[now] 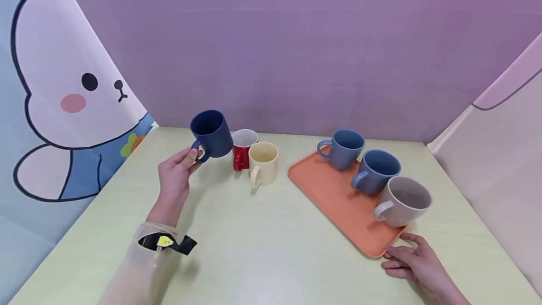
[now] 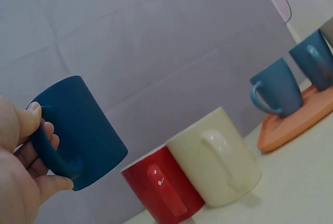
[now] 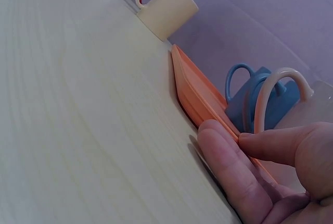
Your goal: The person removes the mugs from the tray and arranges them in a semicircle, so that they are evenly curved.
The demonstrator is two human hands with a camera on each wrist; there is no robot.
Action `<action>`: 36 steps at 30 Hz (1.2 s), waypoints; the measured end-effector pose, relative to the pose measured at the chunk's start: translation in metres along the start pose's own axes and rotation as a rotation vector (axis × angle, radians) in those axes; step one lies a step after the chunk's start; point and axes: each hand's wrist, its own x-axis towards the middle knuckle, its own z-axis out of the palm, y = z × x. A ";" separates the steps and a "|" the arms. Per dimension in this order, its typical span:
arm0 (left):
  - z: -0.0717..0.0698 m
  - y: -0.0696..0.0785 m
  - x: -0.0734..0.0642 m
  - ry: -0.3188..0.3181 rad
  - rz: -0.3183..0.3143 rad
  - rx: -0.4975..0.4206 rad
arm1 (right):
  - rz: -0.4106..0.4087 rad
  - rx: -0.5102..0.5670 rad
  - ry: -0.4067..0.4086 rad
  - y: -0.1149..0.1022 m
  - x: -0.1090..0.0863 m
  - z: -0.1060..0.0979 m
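Observation:
My left hand (image 1: 175, 173) grips a dark blue mug (image 1: 215, 135) by its handle. In the head view the mug appears raised above the table, tilted, its mouth up. Just right of it stand a red mug (image 1: 241, 154) with a white inside and a cream mug (image 1: 264, 166), side by side. My right hand (image 1: 417, 262) pinches the near corner of an orange tray (image 1: 328, 199), thumb at the rim and fingers along the outer side. Along the tray's far right side stand a blue mug (image 1: 345, 152), another blue mug (image 1: 378, 173) and a light grey mug (image 1: 404, 204).
Everything stands on a pale wood-grain table (image 1: 262, 248). A purple cloth wall (image 1: 296, 51) rises behind it. At the left hangs a cloth printed with a cartoon animal (image 1: 55, 74); a pale cloth (image 1: 499, 154) hangs at the right.

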 end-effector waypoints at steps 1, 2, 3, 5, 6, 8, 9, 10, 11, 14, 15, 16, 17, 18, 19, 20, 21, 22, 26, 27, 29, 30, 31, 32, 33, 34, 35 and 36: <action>-0.001 -0.001 0.001 0.012 -0.002 0.002 | 0.006 0.003 0.005 -0.001 0.000 0.000; -0.002 -0.003 0.003 0.023 0.005 0.010 | 0.009 0.001 0.006 -0.001 0.000 0.001; -0.003 -0.004 0.004 0.034 0.008 0.011 | 0.010 0.000 0.000 -0.001 0.000 0.000; -0.004 -0.007 0.007 0.056 0.011 -0.001 | 0.015 -0.001 0.005 -0.002 0.000 0.001; -0.004 -0.008 0.008 0.064 0.018 0.002 | 0.014 -0.001 0.003 -0.002 -0.001 0.001; -0.006 -0.012 0.011 0.073 0.023 -0.006 | 0.017 0.002 0.007 -0.003 -0.001 0.001; -0.006 -0.014 0.013 0.077 0.020 -0.013 | 0.015 0.003 0.004 -0.003 -0.001 0.001; -0.007 -0.015 0.014 0.079 0.022 -0.006 | 0.016 0.005 0.009 -0.003 -0.001 0.001; -0.008 -0.017 0.016 0.082 0.021 -0.002 | 0.014 0.006 0.005 -0.004 -0.001 0.001; -0.009 -0.024 0.021 0.088 0.017 0.014 | 0.014 0.013 0.003 -0.004 -0.001 0.002; -0.010 -0.026 0.023 0.091 0.019 0.020 | 0.015 0.015 0.002 -0.005 -0.001 0.002; -0.010 -0.028 0.024 0.092 0.021 0.031 | 0.014 0.018 0.003 -0.005 -0.001 0.002; -0.010 -0.031 0.025 0.094 0.019 0.036 | 0.014 0.020 0.002 -0.005 -0.001 0.002; -0.010 -0.033 0.026 0.096 0.018 0.042 | 0.013 0.022 0.003 -0.005 -0.001 0.002; -0.009 -0.035 0.027 0.097 0.015 0.050 | 0.011 0.021 0.003 -0.005 -0.001 0.002; -0.009 -0.038 0.027 0.098 0.013 0.053 | 0.009 0.022 0.003 -0.005 -0.001 0.002; -0.009 -0.040 0.028 0.099 0.009 0.060 | 0.007 0.023 0.003 -0.005 -0.001 0.002; -0.008 -0.042 0.028 0.098 0.004 0.069 | 0.003 0.024 0.004 -0.005 -0.001 0.002; -0.008 -0.051 0.028 0.099 -0.003 0.099 | -0.010 0.031 -0.005 -0.003 0.000 0.002; -0.008 -0.053 0.029 0.101 -0.004 0.105 | -0.012 0.033 -0.008 -0.002 0.000 0.002; -0.008 -0.057 0.029 0.108 -0.005 0.111 | -0.013 0.037 -0.015 -0.001 0.000 0.001; -0.008 -0.059 0.030 0.113 -0.006 0.112 | -0.014 0.038 -0.017 -0.001 0.000 0.001; -0.007 -0.060 0.030 0.118 -0.006 0.107 | -0.014 0.039 -0.019 0.000 0.001 0.001; -0.008 -0.062 0.030 0.116 -0.007 0.105 | -0.013 0.039 -0.021 0.000 0.001 0.001; -0.007 -0.063 0.031 0.118 -0.006 0.103 | -0.011 0.040 -0.023 0.000 0.001 0.001; -0.007 -0.065 0.031 0.119 -0.006 0.101 | -0.010 0.041 -0.024 0.001 0.001 0.000; -0.007 -0.066 0.032 0.117 -0.008 0.099 | -0.010 0.041 -0.024 0.001 0.001 0.000; -0.007 -0.067 0.032 0.117 -0.009 0.104 | -0.010 0.041 -0.022 0.001 0.001 0.000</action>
